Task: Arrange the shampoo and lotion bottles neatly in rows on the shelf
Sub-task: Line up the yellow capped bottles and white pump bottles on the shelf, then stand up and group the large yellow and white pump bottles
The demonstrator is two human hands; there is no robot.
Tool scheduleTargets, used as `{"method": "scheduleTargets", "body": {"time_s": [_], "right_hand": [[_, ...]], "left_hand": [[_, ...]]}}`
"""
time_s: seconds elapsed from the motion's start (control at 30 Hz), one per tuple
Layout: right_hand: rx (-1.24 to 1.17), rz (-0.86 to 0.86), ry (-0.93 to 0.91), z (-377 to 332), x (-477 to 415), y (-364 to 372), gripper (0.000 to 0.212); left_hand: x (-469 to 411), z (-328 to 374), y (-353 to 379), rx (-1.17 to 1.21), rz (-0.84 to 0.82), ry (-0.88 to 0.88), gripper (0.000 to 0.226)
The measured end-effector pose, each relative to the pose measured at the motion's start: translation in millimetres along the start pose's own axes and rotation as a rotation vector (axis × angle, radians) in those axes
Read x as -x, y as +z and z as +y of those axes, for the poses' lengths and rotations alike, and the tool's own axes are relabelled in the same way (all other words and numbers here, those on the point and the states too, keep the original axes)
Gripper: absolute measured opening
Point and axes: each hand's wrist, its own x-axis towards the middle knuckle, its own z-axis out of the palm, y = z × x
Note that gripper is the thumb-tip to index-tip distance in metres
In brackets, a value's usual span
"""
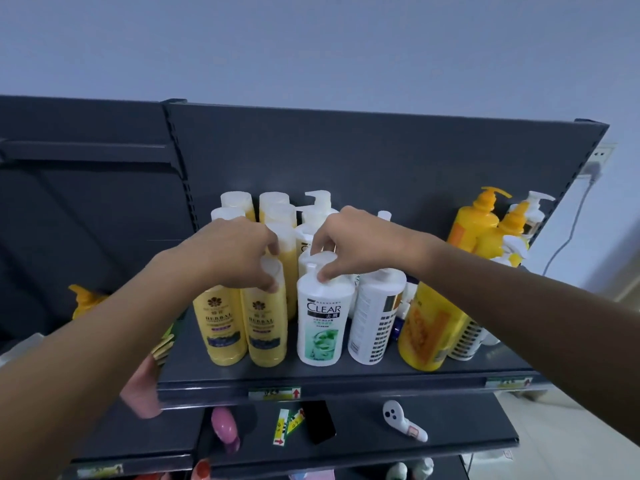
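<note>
- My left hand (pixel 239 252) is pinching the white cap of a yellow HERBAL bottle (pixel 265 327) standing at the shelf (pixel 346 374) front.
- My right hand (pixel 353 242) is gripping the CLEAR bottle (pixel 323 323) by its top, at three o'clock of the yellow one, just beside it.

Pale blue wall (pixel 311 46) behind; light tiled floor (pixel 571 427).

White bottle (pixel 322 320): "CLEAR"; 2 yellow bottles (pixel 242 323): probably "HERBAL".
</note>
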Motion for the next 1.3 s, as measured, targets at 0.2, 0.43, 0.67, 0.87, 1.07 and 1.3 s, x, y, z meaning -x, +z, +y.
{"method": "scheduleTargets", "body": {"time_s": [0.2, 0.43, 0.67, 0.87, 1.07, 1.3], "right_hand": [[-0.082, 0.089, 0.04, 23, 27, -44, 0.043], [-0.083, 0.087, 0.177, 79, 77, -73, 0.046], [-0.069, -0.026, -0.004, 83, 55, -17, 0.053], [-0.043, 0.013, -0.093, 85, 53, -9, 0.03], [-0.033, 0.043, -0.103, 76, 64, -39, 0.028], [-0.191, 0.106, 0.017, 79, 127, -139, 0.018]], "left_hand": [[-15, 30, -31, 0.2, 0.109, 0.101, 0.062], [-51, 94, -46, 0.287, 0.141, 0.235, 0.047], [-79, 107, -37, 0.214, 0.09, 0.215, 0.03], [-80, 100, -29, 0.296, 0.106, 0.166, 0.034], [-74, 93, -27, 0.292, 0.138, 0.161, 0.033], [-79, 103, -39, 0.315, 0.12, 0.192, 0.027]]}}
